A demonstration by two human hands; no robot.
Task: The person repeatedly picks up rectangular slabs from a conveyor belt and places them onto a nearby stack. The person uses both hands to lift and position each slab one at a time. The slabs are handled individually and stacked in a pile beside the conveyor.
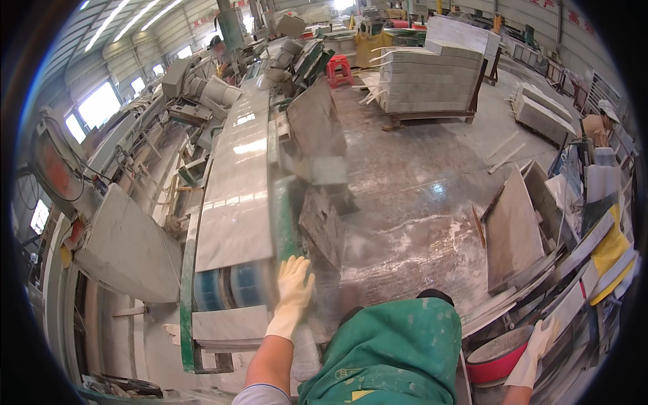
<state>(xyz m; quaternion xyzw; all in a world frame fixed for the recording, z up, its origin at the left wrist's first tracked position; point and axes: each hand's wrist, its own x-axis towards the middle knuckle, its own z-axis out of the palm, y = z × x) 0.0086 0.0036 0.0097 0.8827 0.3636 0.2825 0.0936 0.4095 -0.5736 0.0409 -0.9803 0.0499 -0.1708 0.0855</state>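
We see a long green rail [287, 216] at our left hand [295, 283], running away from us; by our right hand [538, 345], a pale strip [571, 297] lies slanted near a round red tub [498, 370].

Two gloved hands [294, 287] [544, 339], one red tub [496, 372], one red stool [339, 71], one green apron [388, 351]

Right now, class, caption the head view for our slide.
Gloved left hand at a green rail beside pale slabs; gloved right hand by a red tub.
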